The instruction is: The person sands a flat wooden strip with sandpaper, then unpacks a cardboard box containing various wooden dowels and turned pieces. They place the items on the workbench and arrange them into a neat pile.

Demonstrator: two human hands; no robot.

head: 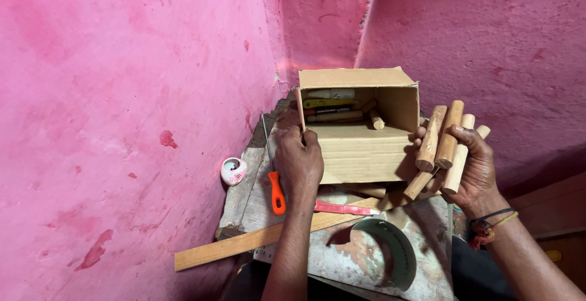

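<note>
We've got our left hand point(300, 157) clamped on the near left corner of the cardboard box point(360, 148), fingers curled over its rim, thumb side toward us. The box lies tipped on its side on the worn table point(421, 228), mouth facing up and toward us, just beyond that hand. Inside it we see a few tool handles point(329, 109), yellow, red and wooden, stacked against the back wall.

Over to our right hand point(470, 167): it's closed around a bundle of wooden dowels point(444, 145), palm turned toward us, the sticks fanning upward past the fingertips and poking out below the palm. That bundle sits just right of the box's open side, close to touching it.

Left of our left wrist, an orange-handled screwdriver point(276, 185) lies on the table, blade pointing away. Further left, a small pink-and-white cup point(233, 170) sits at the table edge against the pink wall point(122, 93). Below both hands a long wooden strip point(256, 240) runs diagonally, with a red flat tool point(342, 208) resting on it. Nearest us, under the right forearm, a dark round ring point(384, 252).
</note>
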